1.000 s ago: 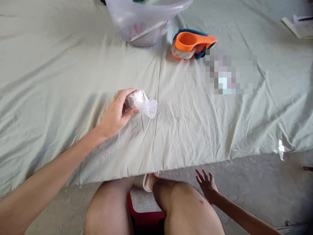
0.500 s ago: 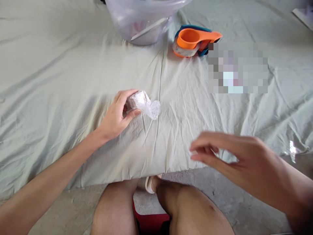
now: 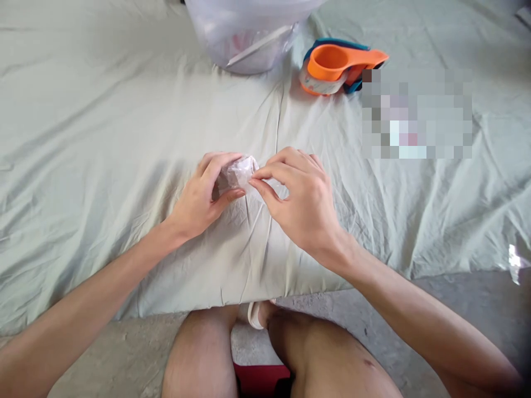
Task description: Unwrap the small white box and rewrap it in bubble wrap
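A small bundle of bubble wrap lies on its side just over the cloth, its contents hidden under the clear plastic. My left hand is wrapped round its left end, thumb below and fingers on top. At the right end, my right hand pinches the plastic between thumb and forefinger, and hides most of the loose end. Beyond the hands lies an orange and teal tape dispenser with a roll of clear tape in it.
A pale green cloth with many creases covers the table. A translucent plastic tub stands at the back. A blurred-out patch covers something at right. A strip of clear tape hangs at the right front edge, above my knees.
My right hand has come in from the lower right and taken hold of the bundle's loose end. The left hand keeps its grip, and the view has shifted slightly.
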{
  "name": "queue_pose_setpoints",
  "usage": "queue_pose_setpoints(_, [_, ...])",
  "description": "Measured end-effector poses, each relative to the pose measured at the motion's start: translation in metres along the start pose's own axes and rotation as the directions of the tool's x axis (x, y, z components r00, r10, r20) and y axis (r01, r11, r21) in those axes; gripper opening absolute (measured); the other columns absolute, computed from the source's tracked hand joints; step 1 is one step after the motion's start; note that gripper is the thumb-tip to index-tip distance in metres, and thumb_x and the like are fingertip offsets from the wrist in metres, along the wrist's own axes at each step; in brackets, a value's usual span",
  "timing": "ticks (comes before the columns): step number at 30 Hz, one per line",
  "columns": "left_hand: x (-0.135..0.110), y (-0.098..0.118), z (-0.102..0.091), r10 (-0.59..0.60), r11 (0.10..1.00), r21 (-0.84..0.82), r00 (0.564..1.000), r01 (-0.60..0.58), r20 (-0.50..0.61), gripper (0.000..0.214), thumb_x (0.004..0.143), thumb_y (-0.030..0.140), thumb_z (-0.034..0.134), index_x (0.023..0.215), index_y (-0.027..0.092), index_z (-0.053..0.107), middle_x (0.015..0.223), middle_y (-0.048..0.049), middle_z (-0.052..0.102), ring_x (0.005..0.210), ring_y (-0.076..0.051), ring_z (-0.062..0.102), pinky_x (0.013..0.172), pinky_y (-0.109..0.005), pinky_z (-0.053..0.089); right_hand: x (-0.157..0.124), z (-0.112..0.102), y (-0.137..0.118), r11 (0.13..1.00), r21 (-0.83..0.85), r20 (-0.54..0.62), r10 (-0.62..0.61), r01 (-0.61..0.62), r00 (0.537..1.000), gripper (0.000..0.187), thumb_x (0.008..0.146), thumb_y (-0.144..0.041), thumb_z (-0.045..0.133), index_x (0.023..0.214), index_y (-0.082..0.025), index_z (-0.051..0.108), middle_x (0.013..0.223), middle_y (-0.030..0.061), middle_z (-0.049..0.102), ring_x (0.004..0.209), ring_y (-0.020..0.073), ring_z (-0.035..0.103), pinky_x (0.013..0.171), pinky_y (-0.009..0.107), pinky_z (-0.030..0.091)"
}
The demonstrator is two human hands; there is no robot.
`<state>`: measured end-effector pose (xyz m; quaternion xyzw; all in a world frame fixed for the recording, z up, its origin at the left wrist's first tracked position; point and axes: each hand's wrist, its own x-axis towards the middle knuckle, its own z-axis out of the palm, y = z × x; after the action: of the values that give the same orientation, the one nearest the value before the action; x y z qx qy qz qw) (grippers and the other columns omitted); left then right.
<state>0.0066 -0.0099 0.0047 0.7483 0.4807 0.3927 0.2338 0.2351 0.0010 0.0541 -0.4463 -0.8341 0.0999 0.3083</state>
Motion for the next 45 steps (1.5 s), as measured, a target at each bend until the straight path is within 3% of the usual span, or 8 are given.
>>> queue_pose_setpoints(8, [0.002,-0.002,-0.002,-0.005,1.0,-0.02,0.999,0.006,0.044,0.061,0.111,0.067,0.07,0.157,0.028,0.063,0.152,-0.013,0.069,0.118,-0.023,0.073,0.088,-0.034,0.064,-0.001,0.004,0.014,0.949,0.315,-0.012,-0.02,0.023,1.0,0.016,0.108,-0.015,0.067,0.098,-0.026,0.066,0.101,0.0018,0.077,0.099,0.0226,0.071,0.095,0.042,0.052])
queue_pose_setpoints(18, [0.002,-0.004,-0.001,0.001,1.0,-0.006,0.999,0.0,0.054,0.053,0.117,0.061,0.062,0.156,0.026,0.064,0.151,-0.0126,0.071,0.127,-0.025,0.073,0.099,-0.037,0.065,-0.011,0.016,0.017,0.835,0.55,-0.025,0.025,-0.007,0.999,0.014,0.113,-0.024,0.066,0.101,-0.029,0.067,0.114,0.0039,0.084,0.114,0.0251,0.078,0.106,0.047,0.06])
queue_pose_setpoints(22, [0.001,-0.003,-0.002,0.037,0.999,0.032,0.997,-0.039,0.067,0.056,0.117,0.062,0.06,0.159,0.026,0.06,0.152,-0.014,0.07,0.125,-0.025,0.074,0.097,-0.037,0.066,-0.009,0.011,0.012,0.757,0.642,0.005,0.154,-0.122,0.988,0.01,0.108,-0.028,0.076,0.107,-0.03,0.066,0.109,0.0024,0.083,0.108,0.0254,0.079,0.104,0.048,0.061])
queue_pose_setpoints(26, [0.0,-0.001,-0.003,0.177,0.979,0.092,0.983,-0.182,0.056,0.057,0.12,0.062,0.053,0.16,0.023,0.059,0.152,-0.0162,0.069,0.139,-0.03,0.069,0.115,-0.048,0.063,-0.002,-0.002,0.002,0.731,0.619,0.107,0.284,-0.287,0.953,0.011,0.107,-0.028,0.077,0.11,-0.028,0.066,0.099,0.0,0.082,0.095,0.022,0.077,0.089,0.043,0.058])
queue_pose_setpoints(30, [-0.003,0.0,0.001,0.263,0.948,0.188,0.965,-0.259,0.003,0.05,0.118,0.049,0.063,0.164,0.029,0.056,0.155,-0.0144,0.067,0.142,-0.031,0.069,0.12,-0.052,0.062,0.001,-0.009,-0.007,0.707,0.571,0.179,0.389,-0.417,0.904,0.019,0.1,-0.031,0.087,0.105,-0.026,0.069,0.103,0.0009,0.083,0.091,0.02,0.075,0.081,0.04,0.056])
queue_pose_setpoints(34, [-0.006,0.002,0.006,0.307,0.919,0.285,0.949,-0.273,-0.079,0.05,0.112,0.04,0.075,0.16,0.036,0.06,0.152,-0.0115,0.068,0.134,-0.031,0.072,0.114,-0.052,0.064,-0.006,-0.005,-0.013,0.592,0.648,0.213,0.464,-0.48,0.86,0.028,0.093,-0.035,0.094,0.105,-0.025,0.07,0.101,0.0006,0.082,0.094,0.0197,0.075,0.089,0.041,0.057])
queue_pose_setpoints(40, [-0.005,0.005,0.006,0.366,0.886,0.349,0.923,-0.306,-0.119,0.048,0.103,0.041,0.087,0.145,0.033,0.065,0.141,-0.0102,0.07,0.11,-0.027,0.075,0.097,-0.047,0.066,-0.012,0.004,-0.006,0.261,0.803,0.364,0.497,-0.536,0.787,0.035,0.087,-0.044,0.1,0.098,-0.024,0.073,0.098,-0.0004,0.078,0.089,0.0169,0.071,0.088,0.038,0.058])
queue_pose_setpoints(45, [-0.004,0.003,0.004,0.287,0.929,0.266,0.955,-0.257,-0.08,0.045,0.102,0.041,0.088,0.138,0.031,0.063,0.144,-0.0112,0.067,0.124,-0.029,0.075,0.102,-0.049,0.066,-0.012,0.012,0.002,0.24,0.848,0.332,0.452,-0.471,0.828,0.038,0.085,-0.044,0.102,0.095,-0.026,0.07,0.092,-0.0023,0.074,0.086,0.0164,0.069,0.084,0.036,0.06])
